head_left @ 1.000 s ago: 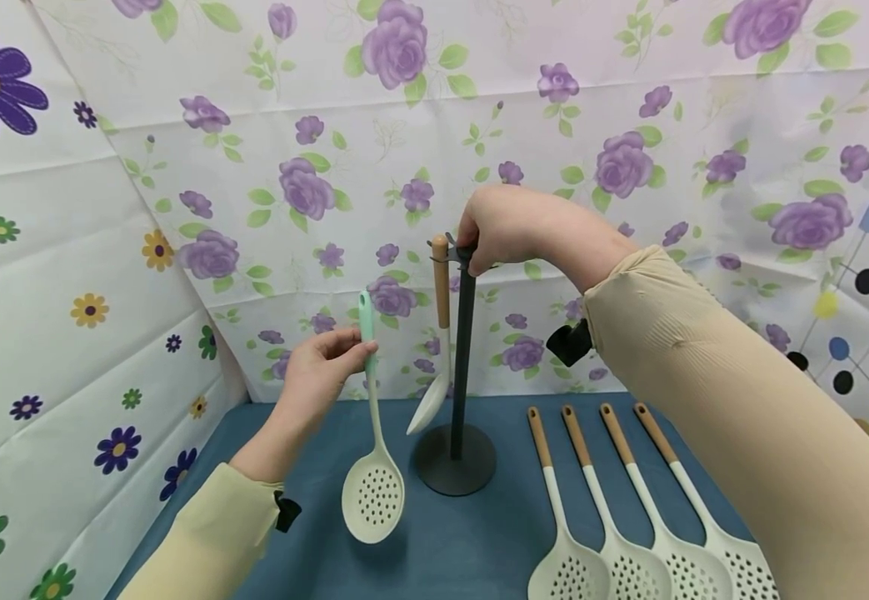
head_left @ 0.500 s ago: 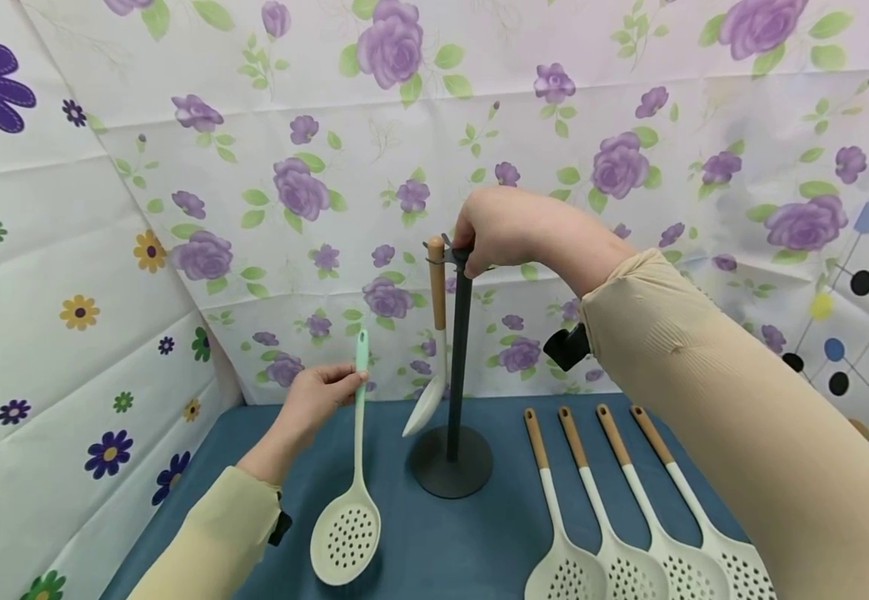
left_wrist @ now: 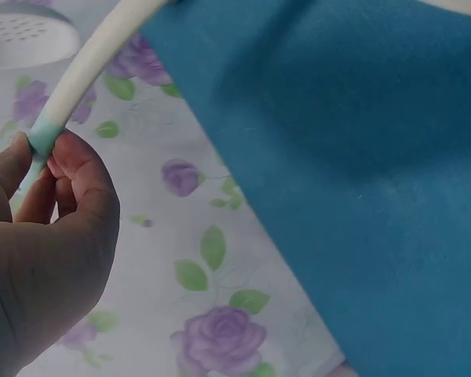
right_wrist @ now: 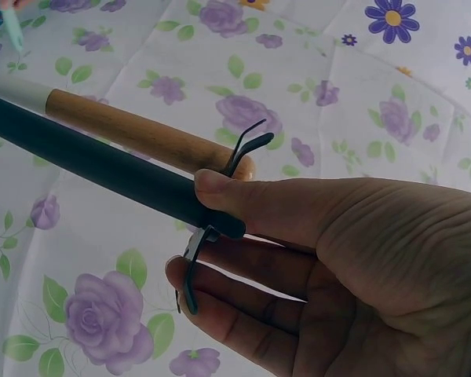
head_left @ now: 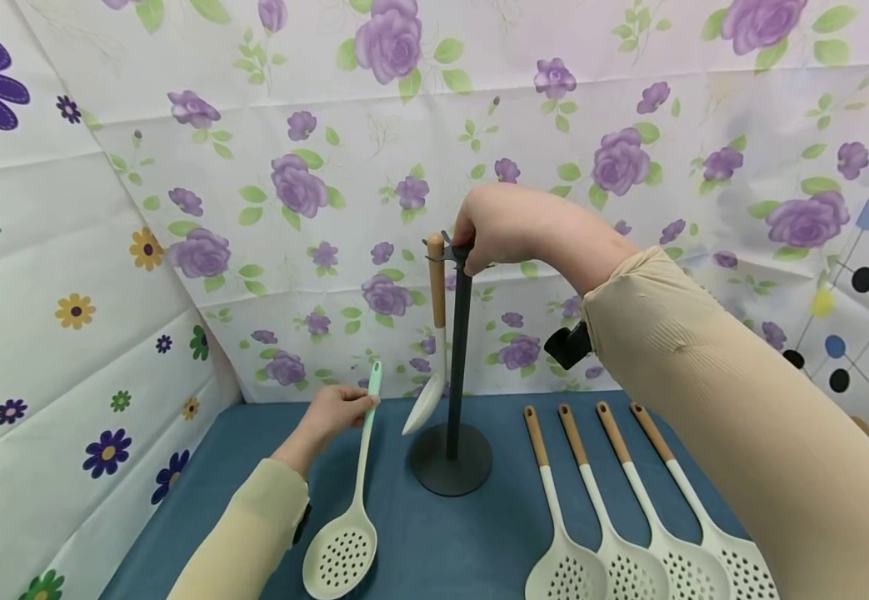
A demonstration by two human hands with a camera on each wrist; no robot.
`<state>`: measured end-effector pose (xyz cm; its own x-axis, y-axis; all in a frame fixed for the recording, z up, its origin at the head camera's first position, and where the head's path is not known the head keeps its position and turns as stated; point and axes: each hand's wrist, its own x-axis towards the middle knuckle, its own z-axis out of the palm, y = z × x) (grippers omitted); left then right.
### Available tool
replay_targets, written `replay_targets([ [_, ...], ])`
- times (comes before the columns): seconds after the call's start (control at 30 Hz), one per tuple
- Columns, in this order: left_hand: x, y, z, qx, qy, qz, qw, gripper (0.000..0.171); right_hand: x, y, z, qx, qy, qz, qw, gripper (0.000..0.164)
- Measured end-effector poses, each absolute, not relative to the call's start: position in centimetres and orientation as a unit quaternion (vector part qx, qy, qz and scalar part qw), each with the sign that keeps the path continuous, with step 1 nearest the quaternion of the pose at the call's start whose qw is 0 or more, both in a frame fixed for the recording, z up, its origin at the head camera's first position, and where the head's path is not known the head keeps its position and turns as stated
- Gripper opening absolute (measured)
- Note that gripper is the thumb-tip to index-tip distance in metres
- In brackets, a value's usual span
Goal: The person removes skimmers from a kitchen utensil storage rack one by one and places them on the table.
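Observation:
My left hand pinches the mint-green handle of a pale skimmer between thumb and fingers. The skimmer's holed head points down and toward me, low over the blue table; whether it touches cannot be told. In the left wrist view the fingers grip the skimmer handle where mint meets cream. My right hand holds the top of a black utensil stand, thumb and fingers around its hooked crown. From one hook hangs a wooden-handled skimmer, its handle beside the pole in the right wrist view.
Several wooden-handled skimmers lie side by side on the blue table at the right, partly under my right forearm. A flowered cloth rises behind the table, and another flowered sheet stands along the left.
My left hand has lowered the mint-handled skimmer, its head coming nearer to me and to the left. My right hand stays on the stand's top.

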<state>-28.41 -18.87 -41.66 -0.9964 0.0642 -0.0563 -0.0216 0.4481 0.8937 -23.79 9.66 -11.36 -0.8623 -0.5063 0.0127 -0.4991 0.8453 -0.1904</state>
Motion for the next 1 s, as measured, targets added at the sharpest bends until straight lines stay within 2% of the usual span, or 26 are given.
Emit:
replay_targets([
  [0.2, -29.3, -18.4, -43.3, 0.000, 0.859, 0.509, 0.052, 0.019, -23.7, 9.6, -11.4, -0.262, 0.960, -0.096, 0.018, 0.019],
  [0.43, -30.4, -18.4, -45.3, -0.034, 0.879, 0.471, 0.060, 0.025, -23.8, 9.5, -11.4, -0.261, 0.960, -0.100, 0.014, 0.019],
  [0.73, -30.2, -17.6, -46.5, -0.043, 0.885, 0.459, 0.063, 0.021, -23.8, 9.5, -11.5, -0.253, 0.962, -0.103, 0.022, 0.022],
  [1.0, -30.6, -17.0, -47.5, -0.064, 0.889, 0.444, 0.088, 0.020, -23.7, 9.6, -11.5, -0.253, 0.961, -0.110, 0.019, 0.023],
])
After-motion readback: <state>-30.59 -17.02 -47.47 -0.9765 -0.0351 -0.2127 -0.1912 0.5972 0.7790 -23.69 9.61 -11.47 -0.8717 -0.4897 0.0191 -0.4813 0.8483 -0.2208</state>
